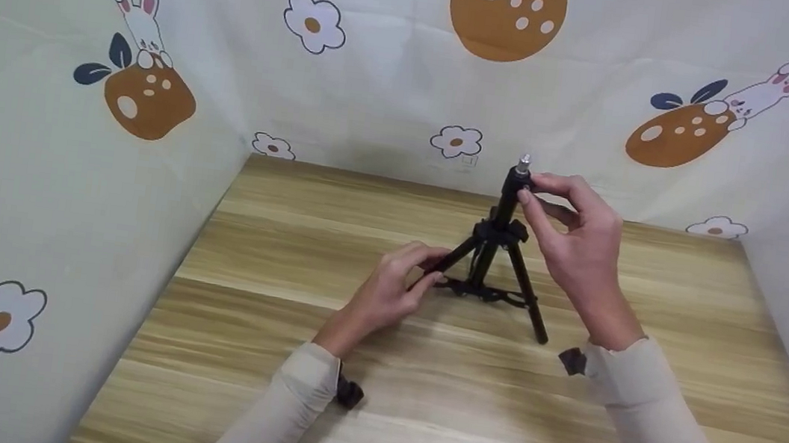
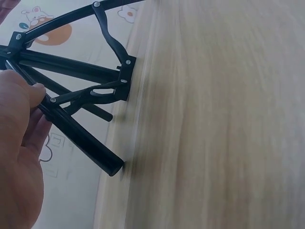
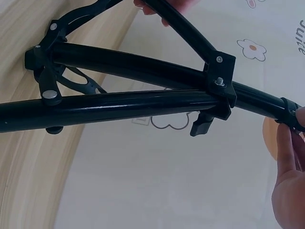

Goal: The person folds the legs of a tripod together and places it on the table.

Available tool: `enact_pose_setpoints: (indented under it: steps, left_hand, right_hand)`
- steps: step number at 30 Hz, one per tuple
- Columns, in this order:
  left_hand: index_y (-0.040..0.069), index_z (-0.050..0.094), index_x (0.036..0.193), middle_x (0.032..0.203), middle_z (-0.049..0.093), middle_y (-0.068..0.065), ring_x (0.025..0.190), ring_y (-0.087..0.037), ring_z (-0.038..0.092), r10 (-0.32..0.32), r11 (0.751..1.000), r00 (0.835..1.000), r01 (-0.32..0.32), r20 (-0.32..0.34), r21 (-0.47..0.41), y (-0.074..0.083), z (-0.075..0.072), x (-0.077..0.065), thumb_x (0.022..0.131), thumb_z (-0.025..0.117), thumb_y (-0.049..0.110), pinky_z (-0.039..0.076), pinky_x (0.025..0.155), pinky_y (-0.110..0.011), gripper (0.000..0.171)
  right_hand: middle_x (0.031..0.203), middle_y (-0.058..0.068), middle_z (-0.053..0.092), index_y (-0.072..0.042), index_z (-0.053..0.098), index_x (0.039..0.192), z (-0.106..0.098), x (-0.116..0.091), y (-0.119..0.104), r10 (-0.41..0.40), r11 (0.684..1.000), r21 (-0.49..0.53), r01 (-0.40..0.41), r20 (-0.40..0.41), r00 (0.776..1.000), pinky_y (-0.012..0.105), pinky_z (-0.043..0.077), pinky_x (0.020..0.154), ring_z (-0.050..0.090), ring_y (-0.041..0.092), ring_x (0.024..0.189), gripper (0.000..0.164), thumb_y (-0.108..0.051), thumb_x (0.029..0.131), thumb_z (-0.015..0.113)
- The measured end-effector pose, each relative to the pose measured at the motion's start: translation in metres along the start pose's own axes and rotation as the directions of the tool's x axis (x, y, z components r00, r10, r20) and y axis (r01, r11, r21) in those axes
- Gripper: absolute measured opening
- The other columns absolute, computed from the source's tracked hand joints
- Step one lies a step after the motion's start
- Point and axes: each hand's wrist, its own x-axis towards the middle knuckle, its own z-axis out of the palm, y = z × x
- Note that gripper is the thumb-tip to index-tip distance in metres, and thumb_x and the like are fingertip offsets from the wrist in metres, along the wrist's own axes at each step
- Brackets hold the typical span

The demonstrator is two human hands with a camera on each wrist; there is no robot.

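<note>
A small black tripod stand (image 1: 486,257) stands upright on the wooden table with its legs spread and a silver stud (image 1: 523,164) at its top. My left hand (image 1: 398,282) holds the left leg between thumb and fingers, close to where the brace joins it. In the left wrist view, the thumb lies along that leg (image 2: 86,140). Up at the column's top, my right hand (image 1: 583,245) pinches the collar or knob just below the stud. The right wrist view shows the same fingers (image 3: 286,152) at the collar, with a lower knob (image 3: 202,124) hanging free at the leg hub.
The wooden table (image 1: 235,352) reaches back to a cloth wall (image 1: 380,92) printed with rabbits, oranges and flowers. More cloth rises along both sides. Black camera mounts (image 1: 349,392) sit at the wrists, beside the light sleeves.
</note>
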Motion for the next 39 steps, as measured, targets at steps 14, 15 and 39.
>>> enact_pose_setpoints:
  steps: [14, 15, 39]
  left_hand:
    - [0.004, 0.071, 0.133, 0.115, 0.076, -0.006, 0.106, -0.016, 0.073, -0.016, 1.000, 1.000, 0.016, -0.010, -0.001, 0.002, 0.004, 0.000, 0.099, 0.075, -0.001, 0.065, 0.097, -0.028, 0.035]
    - [0.004, 0.071, 0.133, 0.116, 0.076, -0.006, 0.106, -0.016, 0.073, -0.015, 1.000, 1.000, 0.015, -0.011, 0.000, 0.003, 0.004, 0.000, 0.099, 0.075, -0.001, 0.065, 0.097, -0.028, 0.035]
    - [0.006, 0.072, 0.133, 0.114, 0.075, -0.005, 0.106, -0.014, 0.073, -0.054, 0.999, 0.996, 0.054, -0.074, 0.005, 0.008, 0.012, -0.001, 0.101, 0.074, 0.001, 0.065, 0.096, -0.027, 0.032]
  right_hand:
    - [0.115, 0.010, 0.080, 0.002, 0.077, 0.111, -0.002, 0.001, 0.001, -0.008, 1.000, 0.011, 0.008, 0.006, 1.000, 0.030, 0.068, 0.091, 0.079, 0.016, 0.107, 0.016, 0.000, 0.095, 0.081]
    - [0.115, 0.010, 0.080, 0.002, 0.077, 0.111, -0.003, 0.001, 0.000, -0.008, 1.000, 0.011, 0.008, 0.007, 1.000, 0.030, 0.068, 0.091, 0.079, 0.016, 0.108, 0.016, 0.000, 0.095, 0.081]
    - [0.113, 0.008, 0.081, 0.000, 0.079, 0.107, -0.003, 0.002, 0.000, 0.008, 0.999, 0.032, -0.008, 0.003, 1.000, 0.032, 0.069, 0.089, 0.080, 0.021, 0.108, 0.012, -0.001, 0.095, 0.082]
